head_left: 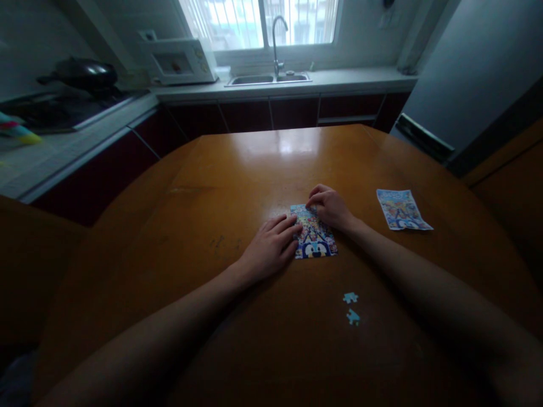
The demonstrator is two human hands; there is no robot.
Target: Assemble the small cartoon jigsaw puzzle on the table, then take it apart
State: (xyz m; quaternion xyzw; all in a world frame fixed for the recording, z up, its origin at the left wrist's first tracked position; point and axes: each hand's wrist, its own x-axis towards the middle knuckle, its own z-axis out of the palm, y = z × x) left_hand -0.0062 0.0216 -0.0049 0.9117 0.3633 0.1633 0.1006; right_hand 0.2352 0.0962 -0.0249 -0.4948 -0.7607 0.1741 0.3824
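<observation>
A small, colourful jigsaw puzzle (pixel 316 247), nearly a full rectangle with a blue cartoon dog at its lower end, lies flat on the wooden table. My left hand (pixel 274 243) rests on its left edge, fingers stretched out and holding nothing. At the top right corner of the puzzle is my right hand (pixel 328 206), its fingers curled and pressed together with the tips on the upper edge. Whatever they may hold is hidden. Two loose light-blue puzzle pieces, an upper piece (pixel 350 297) and a lower piece (pixel 353 317), lie apart from the puzzle, nearer to me.
A creased printed picture sheet (pixel 403 209) lies right of my right hand on the brown table (pixel 203 186). Beyond stand a counter with a sink (pixel 250 80), a faucet (pixel 275 48) and a microwave (pixel 180 62). A wok (pixel 87 73) sits on the stove at left.
</observation>
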